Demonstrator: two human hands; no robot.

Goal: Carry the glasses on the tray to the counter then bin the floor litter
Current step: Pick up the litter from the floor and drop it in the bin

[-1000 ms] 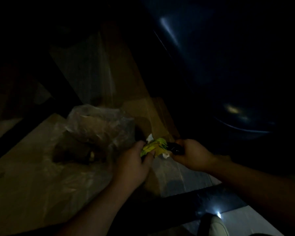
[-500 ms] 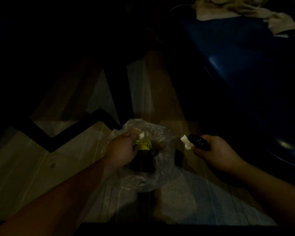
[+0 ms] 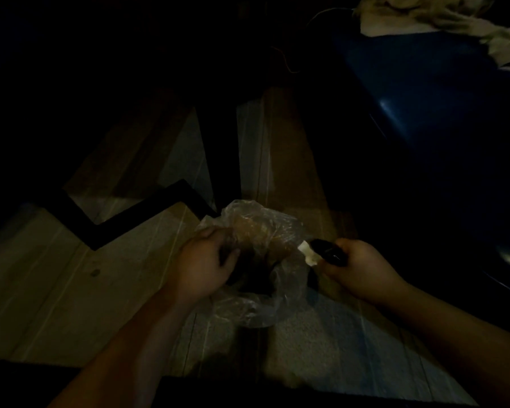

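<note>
The scene is very dark. A clear plastic bag (image 3: 265, 260) lies open on the floor, with brownish contents inside. My left hand (image 3: 203, 263) is at the bag's left rim, fingers curled around the plastic. My right hand (image 3: 357, 269), just right of the bag, grips a small black object (image 3: 329, 251) together with a white scrap of paper (image 3: 306, 252) that sticks out toward the bag. The yellow-green wrapper is not visible.
A large dark blue object (image 3: 424, 98) fills the right side, with pale cloth (image 3: 442, 19) on top. Black frame bars (image 3: 136, 219) run across the tiled floor (image 3: 56, 290) left of the bag. A thin cord (image 3: 286, 60) hangs at the top.
The yellow-green wrapper went from both hands into the bag with my left hand and is now out of sight. My right hand pulled away, keeping the black object and white scrap.
</note>
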